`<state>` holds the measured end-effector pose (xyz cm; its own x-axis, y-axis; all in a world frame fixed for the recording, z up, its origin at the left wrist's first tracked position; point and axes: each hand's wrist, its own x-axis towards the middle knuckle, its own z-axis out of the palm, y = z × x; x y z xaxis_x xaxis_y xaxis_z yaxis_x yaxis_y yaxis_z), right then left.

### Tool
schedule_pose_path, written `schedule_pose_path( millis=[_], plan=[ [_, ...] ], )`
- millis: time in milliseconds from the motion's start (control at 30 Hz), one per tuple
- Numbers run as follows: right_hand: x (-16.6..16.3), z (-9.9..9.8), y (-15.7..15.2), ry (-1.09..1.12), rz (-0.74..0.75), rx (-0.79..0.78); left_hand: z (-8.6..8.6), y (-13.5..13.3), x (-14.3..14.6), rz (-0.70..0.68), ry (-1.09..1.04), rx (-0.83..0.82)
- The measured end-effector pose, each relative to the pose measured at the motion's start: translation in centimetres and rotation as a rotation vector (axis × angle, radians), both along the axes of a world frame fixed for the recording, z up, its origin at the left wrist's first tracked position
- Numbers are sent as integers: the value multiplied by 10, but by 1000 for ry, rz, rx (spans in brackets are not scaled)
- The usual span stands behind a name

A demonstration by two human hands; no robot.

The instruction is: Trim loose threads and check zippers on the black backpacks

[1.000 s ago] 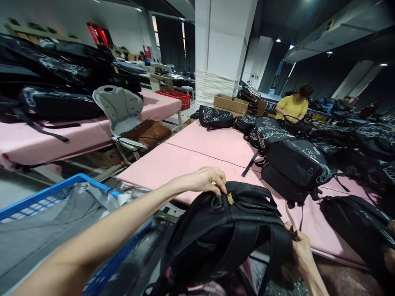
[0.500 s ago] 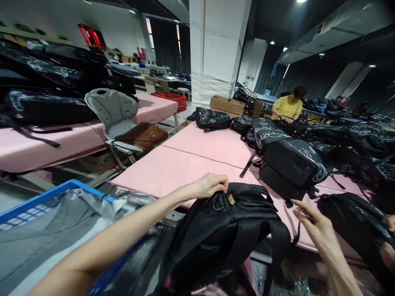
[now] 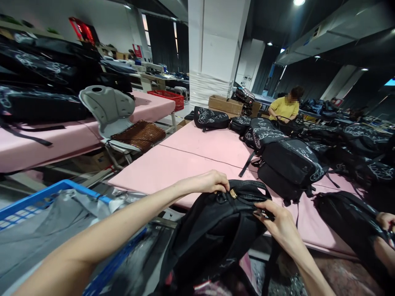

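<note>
One pinch of the left hand holds the top of the bag beside its gold tag, probably to steady it. The right hand grips apparent snips close in, seemingly for fine work. The bag is between and below both, by the worktop's near edge.

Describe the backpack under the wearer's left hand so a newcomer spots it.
Find the pink table in the middle. At its near edge, the wearer's left hand pinches a black backpack. Unlike the white-patterned bags beyond, it shows a small gold piece near its top.
</note>
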<state>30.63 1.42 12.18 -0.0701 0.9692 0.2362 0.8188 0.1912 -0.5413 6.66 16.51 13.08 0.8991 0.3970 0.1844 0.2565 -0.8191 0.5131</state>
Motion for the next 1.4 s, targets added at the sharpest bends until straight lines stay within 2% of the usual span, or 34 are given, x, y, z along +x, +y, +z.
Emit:
schedule_pose_path(
  millis=[133, 233, 300, 467, 533, 733, 1000, 1100, 1167, 1233, 1300, 1333, 1400],
  plan=[
    [-2, 5, 2, -25, -18, -19, 3, 3, 4, -55, -41, 106],
    [-5, 14, 2, -64, -46, -36, -4, 1, 6, -73, -139, 105],
    [-11, 19, 0, -103, -85, 4, -14, -5, 6, -20, -237, 86],
    [-45, 24, 0, -267, -97, 181, -38, -26, 5, 250, -486, -16],
    [-60, 24, 4, -391, -130, 248, -42, -33, 6, 280, -544, 4],
    [-87, 30, 12, -691, -160, 272, -42, -42, 8, 308, -572, 60],
    [-94, 36, 13, -769, -130, 249, -43, -48, 9, 306, -568, 73],
    [-87, 32, 15, -684, -162, 235, -43, -41, 4, 383, -596, 57],
    [-74, 27, 16, -516, -164, 226, -48, -33, -7, 578, -619, 46],
    [-52, 21, 14, -254, -156, 227, -61, -32, -26, 830, -601, 45],
    [-21, 9, 10, 29, -226, 253, -86, -46, -48, 948, -504, 33],
    [-3, 1, 6, 153, -312, 276, -102, -60, -59, 920, -434, 13],
    [31, -20, -3, 352, -528, 306, -139, -95, -75, 760, -286, -55]
  ],
)
